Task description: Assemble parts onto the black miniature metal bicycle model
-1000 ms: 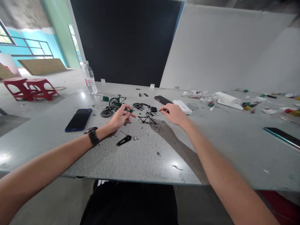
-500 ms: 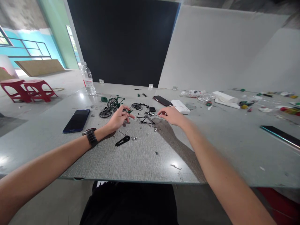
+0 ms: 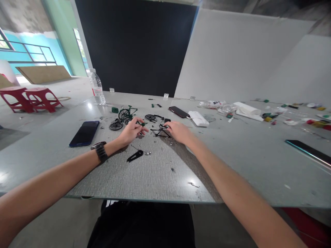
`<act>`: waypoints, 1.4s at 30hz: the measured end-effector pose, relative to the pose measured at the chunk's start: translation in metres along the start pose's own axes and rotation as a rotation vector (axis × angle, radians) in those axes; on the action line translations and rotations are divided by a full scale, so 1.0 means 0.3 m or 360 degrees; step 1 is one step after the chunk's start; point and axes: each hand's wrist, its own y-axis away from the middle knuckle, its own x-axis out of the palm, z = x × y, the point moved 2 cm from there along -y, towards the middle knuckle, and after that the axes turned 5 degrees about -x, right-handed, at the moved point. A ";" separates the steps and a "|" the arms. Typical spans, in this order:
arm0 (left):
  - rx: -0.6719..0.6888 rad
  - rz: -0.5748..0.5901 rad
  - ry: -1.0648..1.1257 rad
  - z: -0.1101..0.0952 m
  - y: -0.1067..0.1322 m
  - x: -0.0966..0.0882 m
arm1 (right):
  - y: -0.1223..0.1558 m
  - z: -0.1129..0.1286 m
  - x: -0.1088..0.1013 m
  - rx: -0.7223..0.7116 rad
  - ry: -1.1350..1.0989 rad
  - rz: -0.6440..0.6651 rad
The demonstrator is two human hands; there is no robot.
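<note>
My left hand (image 3: 132, 131), with a black watch on its wrist, pinches a small green part (image 3: 142, 123) between thumb and fingers. My right hand (image 3: 177, 131) rests on the table with its fingertips on a black model bicycle frame (image 3: 158, 132); whether it grips the frame is unclear. A green model bicycle (image 3: 127, 112) stands just behind my left hand. Loose black wheels (image 3: 116, 125) and another wheel (image 3: 151, 117) lie around it. A flat black part (image 3: 134, 156) and a thin rod with small silver pieces (image 3: 144, 152) lie nearer to me.
The grey table (image 3: 160, 172) also holds a dark blue phone (image 3: 84, 133) at the left, a water bottle (image 3: 97, 87) behind it, a dark phone (image 3: 178, 111) and white box (image 3: 198, 118) in the middle, clutter at the far right, and another phone (image 3: 307, 151). Red stools (image 3: 31, 99) stand left.
My right hand has moved left and down from near the dark phone onto the black bicycle frame. My left hand has stayed in place with the green part.
</note>
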 end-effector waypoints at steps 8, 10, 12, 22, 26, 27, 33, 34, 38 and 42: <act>-0.0034 0.0023 0.0007 -0.009 0.005 0.003 | -0.004 -0.022 0.012 0.0029 0.0031 0.0047; -0.0022 0.0019 0.0019 -0.011 0.005 0.003 | -0.005 -0.024 0.013 0.0047 0.0045 0.0060; -0.0018 0.0013 0.0034 -0.012 0.006 0.003 | -0.005 -0.025 0.012 0.0053 0.0048 0.0068; -0.0007 0.0019 0.0037 -0.005 0.005 -0.002 | 0.007 -0.076 0.006 0.0097 0.0030 0.0036; 0.0002 0.0000 0.0027 0.002 0.000 -0.003 | 0.009 -0.066 0.000 0.0096 0.0038 0.0030; 0.0001 -0.0008 0.0021 0.004 -0.001 -0.003 | 0.009 -0.061 -0.003 0.0091 0.0039 0.0032; 0.0009 -0.0028 0.0030 0.018 -0.008 -0.002 | 0.007 -0.036 -0.016 0.0060 0.0035 0.0037; 0.0003 -0.0029 0.0031 0.017 -0.008 -0.002 | 0.007 -0.035 -0.016 0.0059 0.0032 0.0034; -0.0018 0.0010 0.0055 0.007 -0.003 0.001 | 0.009 -0.030 -0.014 0.0064 0.0016 0.0031; -0.0032 0.0007 0.0049 -0.003 0.003 0.002 | 0.016 0.000 -0.033 0.0057 0.0000 0.0016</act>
